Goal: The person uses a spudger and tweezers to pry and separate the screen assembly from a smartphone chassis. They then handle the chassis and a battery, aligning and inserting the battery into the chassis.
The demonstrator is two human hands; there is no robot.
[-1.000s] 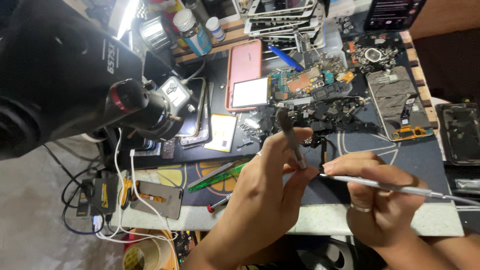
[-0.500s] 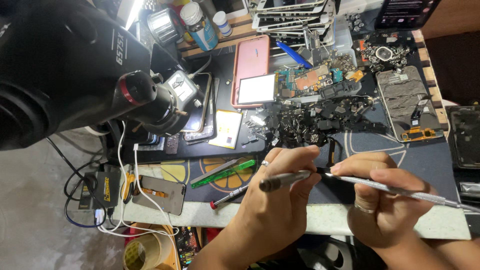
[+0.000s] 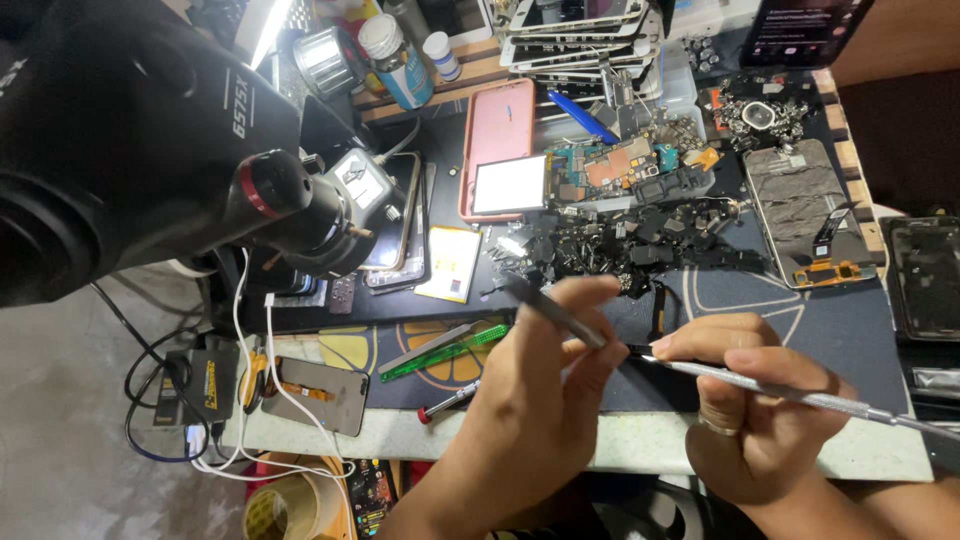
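I see my left hand closed around dark tweezers, fingers pinched on the shaft, the tips slanting up toward ten o'clock. My right hand grips a thin metal pry tool like a pen; its dark point sits just beside the left fingertips, its handle running off toward four o'clock. Both hands hover close together over the dark work mat. At twelve o'clock from them lies a heap of small black parts, and beyond it a circuit board and a pink phone case. At nine o'clock from the left hand lie a green plastic tool and a red-tipped screwdriver. A black microscope fills the ten o'clock corner.
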